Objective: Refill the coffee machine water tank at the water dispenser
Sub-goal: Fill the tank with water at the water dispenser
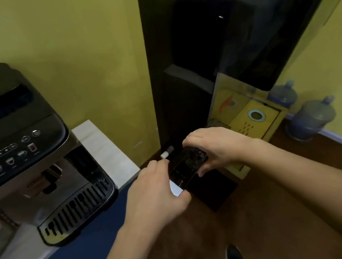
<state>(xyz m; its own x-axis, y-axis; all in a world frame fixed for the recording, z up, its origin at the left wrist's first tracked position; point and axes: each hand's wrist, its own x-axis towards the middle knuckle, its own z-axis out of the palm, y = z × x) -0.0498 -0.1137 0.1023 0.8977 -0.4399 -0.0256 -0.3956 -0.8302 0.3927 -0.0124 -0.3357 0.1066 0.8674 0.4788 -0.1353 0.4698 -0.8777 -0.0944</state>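
While we stand between the coffee machine and the tall dark water dispenser, the head view shows both our hands on the water tank, a dark, see-through container held in the air in front of the dispenser's lower body and just right of the tabletop. Our left hand wraps the near end of the tank, fingers closed around its side beside a white patch. Our right hand clamps the far end from above, fingers curled over the top edge. A small white nub sticks out near the tank's far corner; we cannot tell what it is.

We judge the tank is out of the machine and on its way to the dispenser. Whether it holds water, we cannot tell. Next we need to lift it toward the dark recess higher up, keep it level, and line its opening up under the outlet, which the dim picture hides.
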